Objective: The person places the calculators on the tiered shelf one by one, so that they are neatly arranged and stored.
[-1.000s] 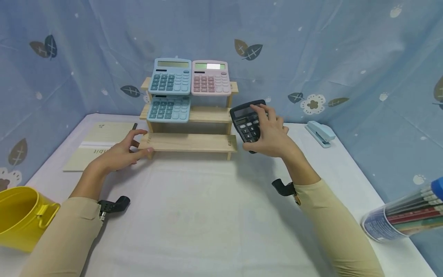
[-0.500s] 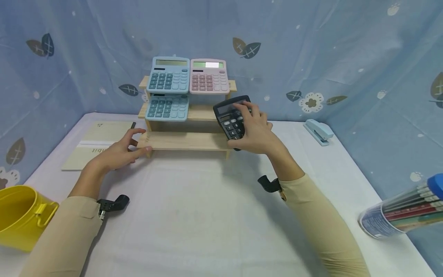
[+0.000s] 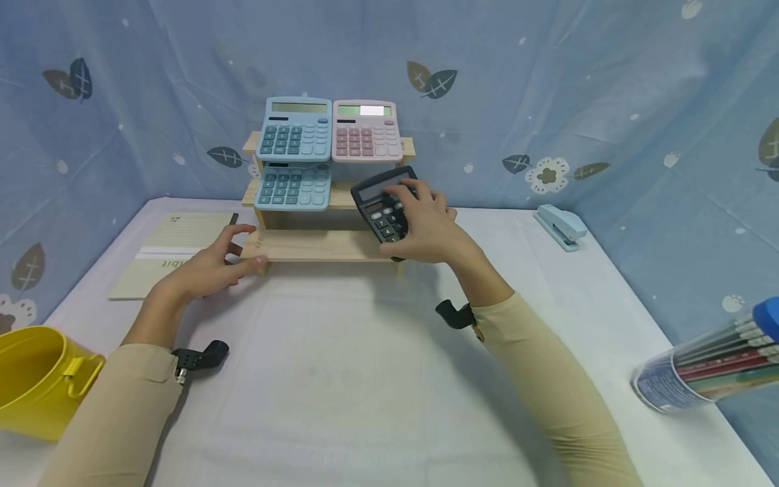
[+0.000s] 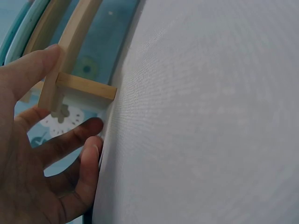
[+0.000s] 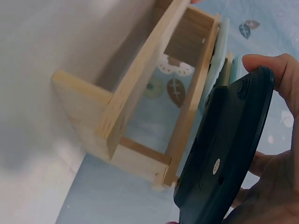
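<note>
A three-tier wooden rack (image 3: 316, 247) stands at the back middle of the table. My left hand (image 3: 207, 270) grips the left end of its lowest board, thumb at the front edge; the left wrist view shows the thumb (image 4: 37, 65) on the wood. My right hand (image 3: 426, 226) holds a black calculator (image 3: 373, 191), tilted, before the right part of the middle and lowest tiers. Its dark back (image 5: 224, 149) faces the right wrist camera. On the top tier sit a light blue calculator (image 3: 296, 128) and a pink calculator (image 3: 365, 132). Another blue calculator (image 3: 293, 187) occupies the middle tier's left side.
An open notebook (image 3: 146, 274) lies left of the rack, with a dark pen (image 3: 234, 218) beside it. A yellow bucket (image 3: 36, 385) is at front left. To the right are a light blue stapler (image 3: 560, 226) and a tub of pencils (image 3: 675, 382). Patterned curtains surround the table.
My right hand has carried the black calculator leftward, from beside the rack to in front of its right part. The left hand has stayed on the lowest board.
</note>
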